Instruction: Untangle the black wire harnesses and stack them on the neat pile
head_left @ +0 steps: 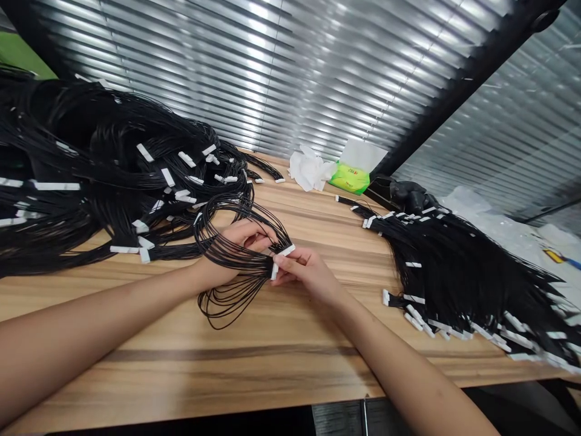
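Observation:
A looped wire harness (236,254) of thin black wires hangs over the middle of the table, between my hands. Its two white connectors (285,251) lie close together at the right end of the loop. My right hand (302,272) pinches that connector end between thumb and fingers. My left hand (240,242) reaches through the loop, its fingers curled on the wires near the connectors. Some of the left fingers are covered by the wires.
A large heap of black wire harnesses (104,145) with white connectors covers the left side. More harnesses (463,272) lie spread at the right. Crumpled white tissue (309,169) and a green tissue pack (349,178) sit at the back by the corrugated metal wall (236,66).

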Available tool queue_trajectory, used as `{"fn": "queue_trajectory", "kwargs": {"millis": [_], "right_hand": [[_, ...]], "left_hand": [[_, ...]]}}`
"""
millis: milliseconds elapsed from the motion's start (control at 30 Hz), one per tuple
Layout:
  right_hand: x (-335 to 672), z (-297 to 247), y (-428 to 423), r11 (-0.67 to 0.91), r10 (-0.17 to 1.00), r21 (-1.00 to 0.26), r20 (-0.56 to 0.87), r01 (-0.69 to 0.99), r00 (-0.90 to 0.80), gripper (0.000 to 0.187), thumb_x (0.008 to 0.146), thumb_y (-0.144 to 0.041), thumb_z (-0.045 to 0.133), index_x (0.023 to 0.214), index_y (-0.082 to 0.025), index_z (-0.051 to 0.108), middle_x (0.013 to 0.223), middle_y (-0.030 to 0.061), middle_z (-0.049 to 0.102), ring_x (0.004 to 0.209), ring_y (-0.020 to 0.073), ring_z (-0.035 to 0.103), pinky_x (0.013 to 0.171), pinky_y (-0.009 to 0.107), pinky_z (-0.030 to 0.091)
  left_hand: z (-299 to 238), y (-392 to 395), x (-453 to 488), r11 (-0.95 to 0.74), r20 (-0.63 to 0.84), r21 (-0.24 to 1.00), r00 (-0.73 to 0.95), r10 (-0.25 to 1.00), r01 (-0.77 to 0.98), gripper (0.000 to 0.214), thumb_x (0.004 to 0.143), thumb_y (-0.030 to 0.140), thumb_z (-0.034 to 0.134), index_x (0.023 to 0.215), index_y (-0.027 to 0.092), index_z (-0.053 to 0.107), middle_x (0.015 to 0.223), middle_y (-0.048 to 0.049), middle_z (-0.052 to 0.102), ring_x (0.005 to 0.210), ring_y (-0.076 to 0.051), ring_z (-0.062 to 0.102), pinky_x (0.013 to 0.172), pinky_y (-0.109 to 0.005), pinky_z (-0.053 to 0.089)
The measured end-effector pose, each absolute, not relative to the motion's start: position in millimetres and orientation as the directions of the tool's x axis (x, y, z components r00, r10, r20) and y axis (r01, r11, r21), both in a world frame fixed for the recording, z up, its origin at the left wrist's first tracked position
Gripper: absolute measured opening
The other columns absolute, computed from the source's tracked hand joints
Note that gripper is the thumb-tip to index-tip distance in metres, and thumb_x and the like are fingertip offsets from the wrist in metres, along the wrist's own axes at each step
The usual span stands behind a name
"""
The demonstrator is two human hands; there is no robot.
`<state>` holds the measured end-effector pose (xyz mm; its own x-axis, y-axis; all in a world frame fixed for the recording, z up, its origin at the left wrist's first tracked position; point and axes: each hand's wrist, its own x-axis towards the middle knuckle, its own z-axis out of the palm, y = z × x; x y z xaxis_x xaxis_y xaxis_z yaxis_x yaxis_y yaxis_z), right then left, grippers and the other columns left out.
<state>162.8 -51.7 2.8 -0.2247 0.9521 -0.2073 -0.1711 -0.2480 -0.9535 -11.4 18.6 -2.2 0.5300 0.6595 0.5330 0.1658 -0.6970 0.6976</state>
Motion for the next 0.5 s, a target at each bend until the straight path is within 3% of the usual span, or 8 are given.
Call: {"fn": "queue_trajectory", "kwargs": {"millis": [167, 300, 500], "right_hand": [[162, 4, -53, -0.209, 0.967, -0.965, -0.179, -0.157, -0.184, 0.03, 0.066, -0.045, 0.075, 0.069, -0.016, 0.069, 0.062, -0.0003, 0.068, 0.057, 0.0119, 0.064, 0.063, 0.027, 0.056], [162, 6, -53, -0.189, 0.973, -0.967, -0.162, -0.17, -0.162, 0.031, 0.065, -0.046, 0.075, 0.068, -0.016, 0.068, 0.062, -0.0007, 0.067, 0.057, 0.0121, 0.064, 0.066, 0.029, 0.057], [162, 7, -53, -0.194, 0.972, -0.965, -0.165, -0.176, -0.167, 0.031, 0.065, -0.045, 0.076, 0.068, -0.016, 0.069, 0.062, -0.0009, 0.067, 0.057, 0.0114, 0.063, 0.065, 0.028, 0.056]], "left_hand": [[7, 15, -10, -0.61, 0.478, 0.774, 0.476, 0.738, 0.168, 0.017, 0.085, 0.03, 0.055, 0.084, 0.017, 0.065, 0.077, -0.001, 0.066, 0.065, -0.011, 0.056, 0.058, -0.021, 0.045], [10, 13, -9, -0.533, 0.437, 0.84, 0.458, 0.774, 0.1, 0.018, 0.084, 0.032, 0.058, 0.082, 0.016, 0.065, 0.078, -0.0022, 0.068, 0.071, -0.013, 0.061, 0.064, -0.022, 0.049], [5, 14, -10, -0.565, 0.442, 0.817, 0.503, 0.742, 0.115, 0.016, 0.085, 0.03, 0.056, 0.086, 0.017, 0.066, 0.08, -0.0016, 0.068, 0.072, -0.012, 0.062, 0.066, -0.022, 0.05]]}}
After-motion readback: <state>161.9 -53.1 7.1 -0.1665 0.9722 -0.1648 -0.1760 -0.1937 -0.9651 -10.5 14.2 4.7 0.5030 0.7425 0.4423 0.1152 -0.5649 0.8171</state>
